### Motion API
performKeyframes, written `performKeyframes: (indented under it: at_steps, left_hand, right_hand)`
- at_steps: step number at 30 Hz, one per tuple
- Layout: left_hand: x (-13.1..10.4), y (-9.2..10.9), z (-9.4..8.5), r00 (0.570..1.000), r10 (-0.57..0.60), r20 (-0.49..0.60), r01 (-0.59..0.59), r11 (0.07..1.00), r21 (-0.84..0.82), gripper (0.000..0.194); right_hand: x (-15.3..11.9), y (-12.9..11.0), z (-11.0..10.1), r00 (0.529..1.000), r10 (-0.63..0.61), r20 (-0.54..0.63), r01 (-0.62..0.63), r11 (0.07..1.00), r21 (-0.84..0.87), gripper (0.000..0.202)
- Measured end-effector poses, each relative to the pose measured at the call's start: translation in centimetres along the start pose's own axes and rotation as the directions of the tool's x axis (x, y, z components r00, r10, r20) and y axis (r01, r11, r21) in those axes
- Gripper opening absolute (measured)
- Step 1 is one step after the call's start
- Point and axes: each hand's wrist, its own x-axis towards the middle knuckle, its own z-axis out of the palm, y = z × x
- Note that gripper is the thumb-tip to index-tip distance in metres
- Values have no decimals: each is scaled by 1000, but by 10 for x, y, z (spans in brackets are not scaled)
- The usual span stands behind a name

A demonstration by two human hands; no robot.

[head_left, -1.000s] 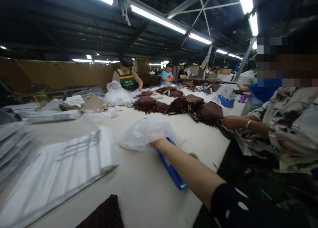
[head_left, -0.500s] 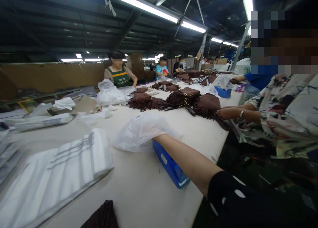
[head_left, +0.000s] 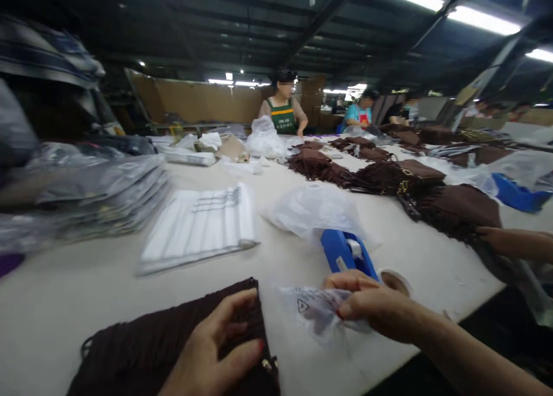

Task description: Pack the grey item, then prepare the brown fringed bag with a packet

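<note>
A dark brown fringed bag (head_left: 142,350) lies on the table at the lower left, with small gold-coloured hardware by its right edge. Over its right part is my left hand (head_left: 216,344), fingers apart and thumb spread; whether it touches the fringe I cannot tell. My right hand (head_left: 384,307) pinches a small clear plastic bag (head_left: 317,307) printed with a triangle mark. Just beyond that hand stands a blue tape dispenser (head_left: 341,261), partly covered by a stack of clear plastic bags (head_left: 313,209). A tape roll (head_left: 397,282) sits beside it.
Folded white printed plastic bags (head_left: 203,229) lie left of the dispenser. Grey packed bags (head_left: 108,194) are piled further left. Several brown fringed bags (head_left: 397,177) run along the right, where a co-worker's hand (head_left: 518,243) reaches in. Another person (head_left: 283,111) works across the table.
My view has swung left and down. My right hand has come back from the clear bags and now holds a small one. My left hand has appeared over the brown bag.
</note>
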Motion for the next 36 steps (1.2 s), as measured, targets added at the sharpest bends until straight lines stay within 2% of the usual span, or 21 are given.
performKeyframes:
  at_steps: [1,3,5,6,8,10,12,14,18,21,23,27,31,34,36]
  left_hand:
    - [3,3,6,996,-76,49,85,974,-210,66]
    - [9,8,14,953,-231,194,299,814,-499,66]
    - [9,9,16,892,-307,331,450,659,-602,67]
    - [7,8,14,876,-306,373,481,626,-614,67]
    - [0,3,8,882,-280,380,463,671,-580,62]
    - [-7,-3,-1,921,-271,279,377,799,-469,51]
    - [-13,-8,-10,950,-277,141,309,891,-332,41]
    - [-17,-9,-18,961,-275,35,274,921,-276,33]
    - [-23,-9,-25,949,-315,3,304,914,-269,28]
    - [-28,-12,-27,938,-345,-30,324,905,-275,22]
    - [-33,-17,-29,931,-343,-125,289,901,-325,21]
    - [-42,-33,-38,884,-294,-363,166,923,-346,24]
    - [-54,-49,-46,800,-250,-546,84,947,-311,23]
    - [-58,-54,-53,746,-162,-646,77,985,-157,22]
    - [-55,-53,-62,719,-9,-695,69,996,59,18]
  right_hand:
    - [2,3,9,998,34,51,-39,995,92,15]
    - [8,9,27,987,64,144,-80,991,107,19]
    - [15,12,42,982,44,182,-41,999,-21,19]
    - [17,13,48,985,19,173,4,991,-130,16]
    - [19,16,59,993,-46,112,87,916,-392,8]
    - [19,19,66,995,-82,57,100,801,-590,5]
    - [19,24,72,997,-65,42,76,751,-656,10]
    - [22,31,77,998,-40,56,66,775,-629,15]
    - [33,42,91,990,-76,120,129,832,-540,22]
    - [42,45,104,984,-92,153,145,912,-384,28]
    - [47,49,112,986,-63,152,101,962,-254,30]
    - [52,63,119,991,-5,134,18,995,-95,31]
    - [52,73,122,989,-16,149,11,999,33,33]
    - [54,74,128,988,25,152,-51,984,170,43]
    - [59,74,133,996,11,84,-31,970,240,55]
